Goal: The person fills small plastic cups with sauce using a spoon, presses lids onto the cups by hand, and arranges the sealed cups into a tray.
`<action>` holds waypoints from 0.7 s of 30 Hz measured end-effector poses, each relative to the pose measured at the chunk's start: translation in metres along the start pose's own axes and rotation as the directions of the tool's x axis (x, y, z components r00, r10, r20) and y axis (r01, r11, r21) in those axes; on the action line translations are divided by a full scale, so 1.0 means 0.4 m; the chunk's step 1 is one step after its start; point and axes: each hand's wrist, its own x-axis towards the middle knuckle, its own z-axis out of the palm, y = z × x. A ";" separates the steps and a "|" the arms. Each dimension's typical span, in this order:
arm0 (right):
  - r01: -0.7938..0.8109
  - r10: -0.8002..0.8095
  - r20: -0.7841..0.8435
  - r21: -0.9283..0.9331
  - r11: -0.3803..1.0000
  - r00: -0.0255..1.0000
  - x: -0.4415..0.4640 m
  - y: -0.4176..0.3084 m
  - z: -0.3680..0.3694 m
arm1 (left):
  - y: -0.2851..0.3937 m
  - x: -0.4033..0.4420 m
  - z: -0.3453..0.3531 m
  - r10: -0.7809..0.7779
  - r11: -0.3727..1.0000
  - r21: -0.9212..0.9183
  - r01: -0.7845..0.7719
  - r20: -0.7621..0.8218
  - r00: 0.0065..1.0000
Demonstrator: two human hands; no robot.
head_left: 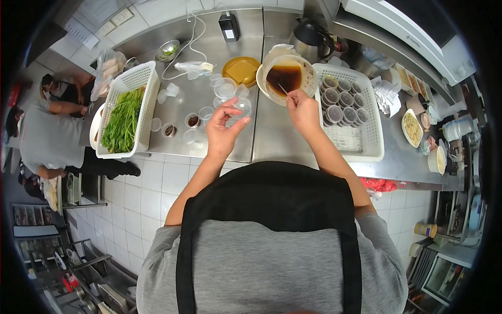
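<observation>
- Left end of the grey steel bench (269,138): a white rectangular plastic basket (148,107), leafy green stalks (124,120) in it
- Right of that basket: small round clear plastic cups (206,113)
- Behind most of these: a flat round mustard-yellow plastic piece (240,71)
- Right of it: a round white plastic tub (309,82) — dark brown liquid (285,75) inside, a thin handle (283,89) reaching in from the right hand (301,109)
- Left of the tub, at the bench's front: the left hand (224,128), a clear round cup (242,107) between its fingers
- Right of the tub: a second white plastic basket (373,121) — filled round cups (343,99) toward its back
</observation>
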 end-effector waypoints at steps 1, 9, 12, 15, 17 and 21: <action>-0.012 0.012 0.003 -0.002 1.000 1.000 -0.001 0.000 0.003 | -0.001 0.000 -0.005 0.012 1.000 -0.004 -0.012 -0.004 1.000; -0.166 0.155 0.063 0.231 0.959 0.986 -0.001 0.015 0.032 | 0.018 -0.004 -0.020 -0.008 1.000 0.018 0.009 -0.053 0.999; -0.250 0.226 0.113 0.296 0.922 0.968 0.001 0.014 0.034 | 0.018 -0.004 -0.026 -0.003 0.999 0.044 0.006 -0.065 0.998; -0.300 0.262 0.152 0.340 0.892 0.953 0.005 -0.008 0.019 | 0.017 -0.003 -0.031 -0.005 0.999 0.037 0.008 -0.072 0.997; -0.305 0.263 0.160 0.366 0.879 0.951 0.006 -0.012 0.017 | 0.019 -0.005 -0.031 -0.007 0.999 0.037 0.010 -0.076 0.997; -0.295 0.247 0.167 0.397 0.869 0.954 0.008 -0.011 0.017 | 0.026 -0.009 -0.029 -0.003 0.998 0.056 0.008 -0.087 0.996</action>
